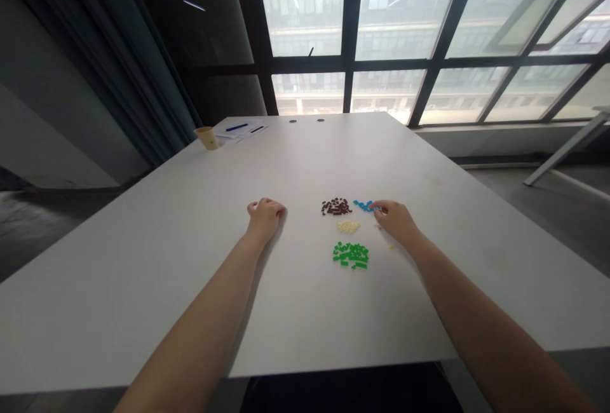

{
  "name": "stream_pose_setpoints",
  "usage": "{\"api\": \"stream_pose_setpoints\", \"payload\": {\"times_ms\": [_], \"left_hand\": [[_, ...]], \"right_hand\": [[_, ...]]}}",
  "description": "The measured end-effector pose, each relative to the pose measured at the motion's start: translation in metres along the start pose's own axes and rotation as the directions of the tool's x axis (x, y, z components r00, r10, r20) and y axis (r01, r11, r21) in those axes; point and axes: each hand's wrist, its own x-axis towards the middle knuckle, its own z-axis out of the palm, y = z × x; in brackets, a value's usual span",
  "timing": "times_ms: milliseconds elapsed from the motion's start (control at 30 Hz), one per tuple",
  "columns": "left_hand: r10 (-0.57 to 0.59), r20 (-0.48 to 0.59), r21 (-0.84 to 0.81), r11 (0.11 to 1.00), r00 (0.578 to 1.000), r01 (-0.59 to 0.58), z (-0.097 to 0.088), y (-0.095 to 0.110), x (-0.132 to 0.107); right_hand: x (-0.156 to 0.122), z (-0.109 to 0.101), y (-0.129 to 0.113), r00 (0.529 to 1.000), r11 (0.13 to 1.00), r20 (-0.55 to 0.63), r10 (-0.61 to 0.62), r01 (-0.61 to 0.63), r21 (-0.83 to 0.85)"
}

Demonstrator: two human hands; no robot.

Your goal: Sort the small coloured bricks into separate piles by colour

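My right hand [391,216] reaches to a small pile of blue building bricks [364,205], fingers bent and tips at the pile's right end. Whether a brick is pinched there is too small to tell. My left hand [265,211] rests on the table to the left of the piles, its fingers curled in and their inside hidden. Between the hands lie dark brown bricks [336,207], with pale yellow bricks [348,227] just nearer to me. Green bricks [351,255] form the nearest pile. A single yellow piece [391,248] lies apart, below my right wrist.
All the piles lie loose on a wide white table [295,311]. A tan paper cup [207,138] stands at its far left edge, beside papers [233,133] with a blue pen [237,127] on them. Tall windows [391,13] rise behind the far edge.
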Motion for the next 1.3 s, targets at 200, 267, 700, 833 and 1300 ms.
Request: {"api": "stream_pose_setpoints", "payload": {"times_ms": [200, 267, 700, 833, 1300], "left_hand": [[0.038, -0.027, 0.031, 0.999, 0.999, -0.038, -0.003, 0.013, -0.002], [0.043, -0.056, -0.035, 0.998, 0.997, -0.045, -0.005, 0.021, -0.004], [0.363, -0.469, -0.304, 0.789, 0.805, -0.534, -0.024, 0.093, -0.042], [0.373, -0.504, -0.331, 0.75, 0.779, -0.573, -0.021, 0.094, -0.044], [0.198, -0.03, -0.753, 0.64, 0.98, -0.153, -0.02, 0.104, -0.049]], "right_hand": [[-0.001, -0.001, 0.003, 0.999, 0.999, 0.037, 0.012, -0.014, 0.051], [-0.001, -0.001, 0.002, 0.999, 0.998, 0.034, 0.011, -0.013, 0.059], [-0.008, 0.008, -0.007, 0.988, 0.98, 0.02, -0.153, 0.149, 0.134], [-0.009, 0.01, -0.009, 0.984, 0.97, 0.024, -0.179, 0.173, 0.169], [-0.037, 0.008, -0.046, 0.692, 0.66, -0.18, -0.699, 0.722, 0.21]]}}
